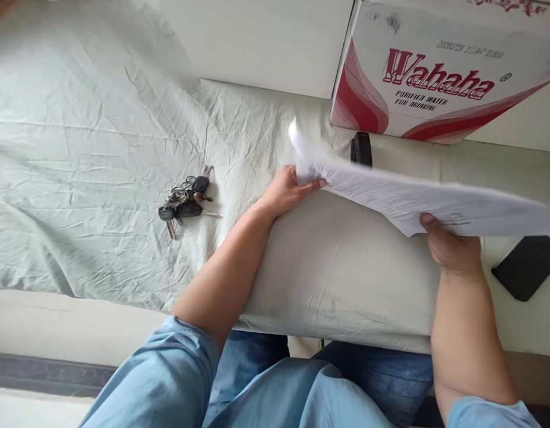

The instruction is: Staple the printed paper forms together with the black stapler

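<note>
A sheaf of printed papers [404, 199] is shown held by both hands above a pale pillow [341, 267] that lies along the near edge of the bed. The left end of the sheaf is pinched by the left hand [286, 190], thumb beneath and fingers curled over the upper side; the near edge, towards the right, is gripped by the right hand [448, 246], thumb pressed on top. The sheets are blurred and tilted, the left end curling upward. A bunch of keys [186, 199] is seen on the wrinkled sheet [79, 148], just left of the pillow and apart from the left hand. A dark stapler-like object [361, 148] is partly hidden behind the papers. A cardboard box [439, 65] marked "Wahaha" stands at the far right edge. A black phone [527, 267] lies near the right edge.
</note>
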A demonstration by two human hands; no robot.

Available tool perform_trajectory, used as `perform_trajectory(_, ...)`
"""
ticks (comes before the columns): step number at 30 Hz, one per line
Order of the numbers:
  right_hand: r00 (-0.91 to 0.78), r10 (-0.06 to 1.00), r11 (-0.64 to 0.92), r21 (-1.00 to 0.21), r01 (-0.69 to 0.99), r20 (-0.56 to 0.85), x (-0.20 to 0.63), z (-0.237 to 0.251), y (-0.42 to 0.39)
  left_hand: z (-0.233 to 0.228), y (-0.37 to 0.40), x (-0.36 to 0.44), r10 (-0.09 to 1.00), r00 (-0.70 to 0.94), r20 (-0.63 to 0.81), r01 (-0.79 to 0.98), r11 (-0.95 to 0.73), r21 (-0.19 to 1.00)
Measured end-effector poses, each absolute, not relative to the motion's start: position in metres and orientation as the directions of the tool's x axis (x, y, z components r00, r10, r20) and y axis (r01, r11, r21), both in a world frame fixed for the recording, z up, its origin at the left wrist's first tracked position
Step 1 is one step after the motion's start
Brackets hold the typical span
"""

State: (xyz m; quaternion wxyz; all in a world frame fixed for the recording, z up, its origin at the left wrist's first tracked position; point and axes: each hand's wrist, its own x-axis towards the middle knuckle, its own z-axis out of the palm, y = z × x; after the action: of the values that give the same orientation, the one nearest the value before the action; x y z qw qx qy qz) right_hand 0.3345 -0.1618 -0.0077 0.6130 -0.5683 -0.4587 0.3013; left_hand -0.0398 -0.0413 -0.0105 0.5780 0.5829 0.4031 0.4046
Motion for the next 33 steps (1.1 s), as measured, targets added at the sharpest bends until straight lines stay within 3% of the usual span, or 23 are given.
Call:
perform_trajectory(3,0.364,0.9,0.187,-0.967,0.173,0.24,0.333,-0.003,-0.165,-0.009,-0.042,-0.037,0.946,0.323,-0.017,0.007,0.016,1.0)
perform_trajectory(8,0.258,0.966,-0.034,-0.991,0.132,0.002,0.34,0.004,-0.175,-0.012,-0.041,-0.03,0.972,0.222,0.074,-0.104,-0.051,0.993)
perform_trajectory(12,0.39,0.919,0.045,-0.998,0.048,0.06,0.354,0.017,-0.172,0.0,-0.043,-0.032,0.953,0.303,0.025,-0.087,0.002,0.996)
perform_trajectory(15,0.46,0.888,0.038,-0.999,-0.024,0.022,0.374,0.032,-0.169,0.021,-0.045,-0.039,0.886,0.46,-0.067,-0.047,0.1,0.994)
perform_trajectory(18,0.34,0.937,-0.076,-0.997,-0.032,-0.082,0.39,0.04,-0.171,0.04,-0.044,-0.041,0.724,0.66,-0.202,0.094,0.187,0.978)
perform_trajectory(22,0.049,0.965,-0.26,-0.962,0.09,-0.256,0.38,0.038,-0.178,0.05,-0.038,-0.024,0.578,0.766,-0.281,0.285,0.086,0.955)
perform_trajectory(25,0.066,0.964,-0.264,-0.949,0.173,-0.257,0.356,0.034,-0.178,0.047,-0.036,-0.002,0.561,0.778,-0.282,0.331,0.015,0.944)
perform_trajectory(28,0.217,0.956,-0.229,-0.963,0.14,-0.196,0.335,0.03,-0.173,0.041,-0.036,0.015,0.64,0.705,-0.305,0.373,0.031,0.927)
perform_trajectory(31,0.283,0.938,-0.238,-0.965,0.112,-0.198,0.327,0.024,-0.165,0.036,-0.038,0.024,0.819,0.463,-0.337,0.419,0.133,0.898)
perform_trajectory(33,0.316,0.933,-0.23,-0.962,0.147,-0.175,0.328,0.018,-0.161,0.034,-0.039,0.029,0.878,0.336,-0.341,0.44,0.173,0.881)
